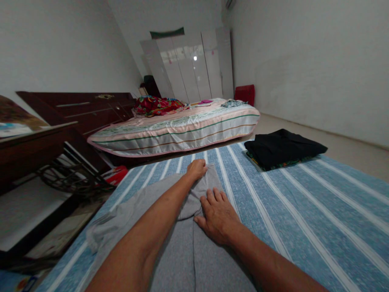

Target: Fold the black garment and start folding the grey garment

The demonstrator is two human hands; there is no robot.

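Observation:
A grey cloth garment (174, 259) with a lengthwise seam lies spread over the blue-and-white striped bed cover (252, 202). At its far end my left hand (197, 168) is closed, with the fingers gripping the garment's edge. My right hand (217, 215) lies flat on the grey fabric, nearer to me and to the right, its fingers spread. Creases run through the cloth between the two hands. Part of the garment hangs loosely out to the left, and my left forearm covers some of it.
To the right sits a folded black cloth pile (284, 148). Beyond stands another bed (179, 136) with a red floral blanket (159, 106). A dark wooden table with a metal frame (65, 174) stands left. A pale wardrobe (188, 69) and red chair (244, 94) are behind.

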